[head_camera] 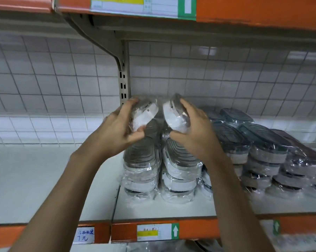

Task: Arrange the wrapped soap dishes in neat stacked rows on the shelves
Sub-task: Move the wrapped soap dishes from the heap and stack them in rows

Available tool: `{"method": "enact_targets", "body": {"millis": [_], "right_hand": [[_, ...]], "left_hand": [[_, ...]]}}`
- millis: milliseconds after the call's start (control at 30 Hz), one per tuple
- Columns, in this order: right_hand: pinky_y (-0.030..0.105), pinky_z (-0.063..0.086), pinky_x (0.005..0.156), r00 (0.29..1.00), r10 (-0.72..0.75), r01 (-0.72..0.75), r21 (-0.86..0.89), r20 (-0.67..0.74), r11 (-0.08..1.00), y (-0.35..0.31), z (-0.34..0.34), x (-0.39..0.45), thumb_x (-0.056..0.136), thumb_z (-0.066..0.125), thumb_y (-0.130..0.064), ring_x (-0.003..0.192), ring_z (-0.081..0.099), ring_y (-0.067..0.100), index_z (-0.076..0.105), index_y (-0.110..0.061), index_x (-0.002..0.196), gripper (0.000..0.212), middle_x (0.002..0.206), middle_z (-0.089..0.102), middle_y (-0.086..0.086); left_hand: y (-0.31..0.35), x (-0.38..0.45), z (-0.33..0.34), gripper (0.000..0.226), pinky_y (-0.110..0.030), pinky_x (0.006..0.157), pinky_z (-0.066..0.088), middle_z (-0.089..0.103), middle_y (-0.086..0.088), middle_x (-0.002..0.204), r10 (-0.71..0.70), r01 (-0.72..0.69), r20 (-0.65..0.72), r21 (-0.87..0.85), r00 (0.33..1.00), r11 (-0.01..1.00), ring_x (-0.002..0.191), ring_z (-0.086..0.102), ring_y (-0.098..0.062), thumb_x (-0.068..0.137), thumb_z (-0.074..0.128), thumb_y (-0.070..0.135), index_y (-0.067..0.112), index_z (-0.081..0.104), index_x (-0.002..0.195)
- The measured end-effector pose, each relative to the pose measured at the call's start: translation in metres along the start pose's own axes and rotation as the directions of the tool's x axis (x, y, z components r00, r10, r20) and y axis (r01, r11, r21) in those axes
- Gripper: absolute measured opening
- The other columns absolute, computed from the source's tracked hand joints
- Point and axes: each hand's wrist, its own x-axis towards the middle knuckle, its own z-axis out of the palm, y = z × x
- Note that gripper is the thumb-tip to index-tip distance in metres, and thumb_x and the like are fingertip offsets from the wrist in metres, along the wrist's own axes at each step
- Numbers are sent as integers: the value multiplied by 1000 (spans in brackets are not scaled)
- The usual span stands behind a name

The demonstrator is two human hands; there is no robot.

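Observation:
My left hand (118,129) grips one plastic-wrapped soap dish (144,113), white and grey, tilted on edge. My right hand (193,131) grips a second wrapped soap dish (173,115), tilted the other way. Both are held just above two stacks of wrapped dishes (160,166) at the left end of the row on the white shelf (44,179). More stacks of darker wrapped dishes (262,151) continue to the right, leaning somewhat.
An upper shelf with an orange edge strip (253,8) hangs overhead. A slotted metal upright (124,79) stands behind the stacks against the tiled wall. The shelf's front has an orange strip with price labels (153,232). The left shelf section holds nothing.

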Motion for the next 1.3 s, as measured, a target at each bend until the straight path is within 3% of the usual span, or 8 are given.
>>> {"method": "enact_targets", "body": {"millis": [233,367,533,700,833,900,1067,1300], "right_hand": [[44,38,107,998,-27,42,280,-56,959,-41,37,-59,66,69,-28,131,38,10,31,-33,143,86,143,38,-12],[43,41,104,996,-62,83,385,-67,919,-64,63,-71,65,69,-28,130,42,12,32,-39,139,83,141,43,-11],[18,38,101,995,-74,97,423,-70,901,-109,101,-82,62,67,-21,126,42,3,36,-34,140,84,139,44,-8],[40,48,94,997,-24,56,470,-75,881,-163,155,-90,62,63,-23,118,51,12,38,-34,137,80,132,48,-11],[5,36,88,993,-50,93,428,-110,899,-224,206,-101,60,59,-24,112,45,-5,46,-25,131,72,119,42,-18],[0,34,82,995,-49,80,424,-83,902,-255,232,-107,60,61,-19,107,46,-6,48,-23,130,72,116,42,-16],[7,40,85,996,-6,40,377,-90,925,-320,284,-116,61,60,-21,106,48,-4,50,-21,130,70,116,48,-15],[21,37,88,987,-104,128,204,-125,970,-371,337,-112,68,59,-24,104,44,8,53,-9,128,62,116,59,0]], "left_hand": [[-10,-76,-18,71,-7,75,35,47,11,125,-45,39,-170,-39,984,998,95,49,-3,72,61,53,37,27,133],[-26,-108,-37,67,4,71,33,53,7,121,-72,70,-261,-17,963,997,83,50,15,71,70,37,34,36,128],[-59,-140,-71,60,-23,74,38,53,5,125,-143,150,-347,-8,927,989,89,49,-8,76,46,51,32,30,131],[-111,-178,-122,64,-28,75,38,53,7,115,-223,245,-340,21,914,969,96,49,-11,71,58,32,23,37,130],[-161,-211,-170,63,-29,79,36,54,2,113,-334,358,-417,-23,845,934,104,52,-25,67,66,18,13,42,125],[-185,-228,-193,62,-30,80,35,52,-1,113,-369,393,-445,-40,816,919,105,52,-29,67,70,4,8,44,123],[-244,-266,-242,58,-21,77,32,52,-11,105,-321,379,-479,26,817,925,94,52,-33,60,73,-5,7,47,111],[-300,-297,-297,61,-12,85,25,57,-15,116,-370,431,-524,-6,768,903,109,47,-33,65,72,-2,0,51,122]]}}
